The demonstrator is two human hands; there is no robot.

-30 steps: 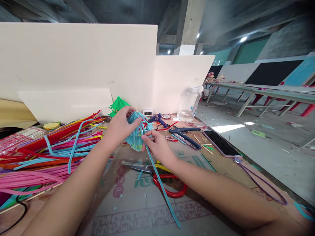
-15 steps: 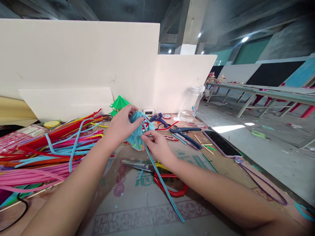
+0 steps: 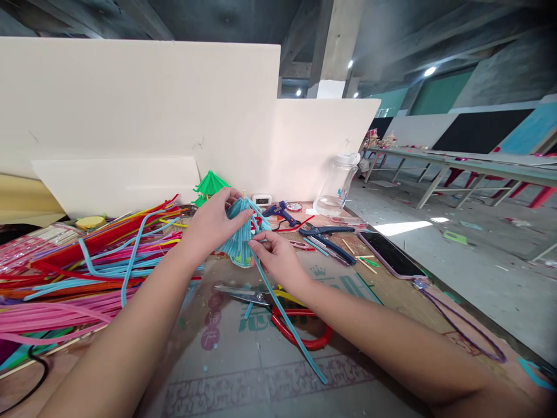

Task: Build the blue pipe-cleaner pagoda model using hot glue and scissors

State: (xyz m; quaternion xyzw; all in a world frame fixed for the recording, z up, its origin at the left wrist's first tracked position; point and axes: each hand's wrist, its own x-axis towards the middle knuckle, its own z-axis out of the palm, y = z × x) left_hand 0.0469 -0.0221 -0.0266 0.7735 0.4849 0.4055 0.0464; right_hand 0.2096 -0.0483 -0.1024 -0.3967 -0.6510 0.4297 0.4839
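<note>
The left hand (image 3: 213, 223) grips the top of a light-blue pipe-cleaner cone (image 3: 240, 241), held above the table (image 3: 243, 371) just beyond the red-handled scissors (image 3: 278, 313). The right hand (image 3: 278, 261) pinches a long blue pipe cleaner (image 3: 287, 319) at the cone's side. Since half a second ago the hands have barely shifted; the strand's loose end has swung slightly. It runs from the cone down toward the viewer and right, crossing the scissors.

Pipe cleaners (image 3: 87, 273) lie on the counter (image 3: 243, 366) at left. Scissors (image 3: 278, 313) lie centre front. Glue gun (image 3: 282, 212), pliers (image 3: 327, 237) and phone (image 3: 390, 253) lie right; jar (image 3: 337, 186) stands behind.
</note>
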